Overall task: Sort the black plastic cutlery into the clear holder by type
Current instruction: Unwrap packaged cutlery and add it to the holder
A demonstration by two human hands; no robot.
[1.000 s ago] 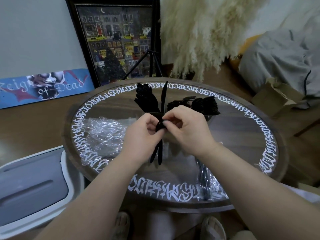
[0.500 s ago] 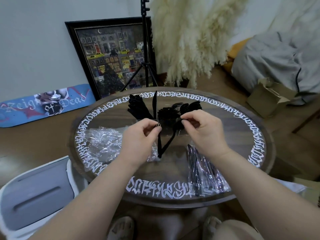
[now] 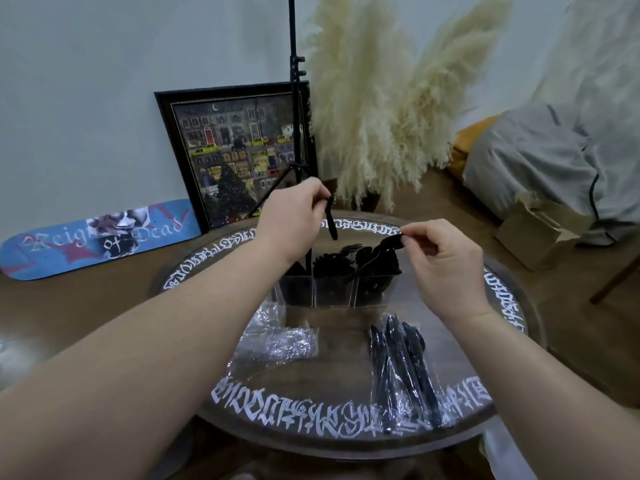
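Up above the round tabletop (image 3: 349, 344), both hands work over the clear holder (image 3: 334, 287), which stands toward the far middle of the glass and is split into side-by-side compartments. The left hand (image 3: 294, 216) is raised over the holder's left part, its grip closed in a pinch of thumb and fingertips on the top end of one black utensil (image 3: 330, 221) that hangs straight down, its lower end just above the holder; which kind of utensil it is cannot be told. The right hand (image 3: 446, 263) hovers over the holder's right side, its grip likewise a thumb-and-forefinger pinch, holding the end of a second black piece (image 3: 379, 252) that slants down and left toward the holder; its type is too blurred to tell. Black cutlery already stands upright in the compartments, heads up, with fork tines showing in the middle one.

Nearer the person, a bundle of black cutlery in clear wrap (image 3: 403, 372) lies on the right of the tabletop, handles pointing toward the near edge. To its left lies crumpled clear plastic wrap (image 3: 280, 341). White lettering runs around the table's rim. Beyond the table a skateboard deck (image 3: 100, 237), a framed picture (image 3: 239, 150) and pampas grass (image 3: 374, 109) stand against the wall.
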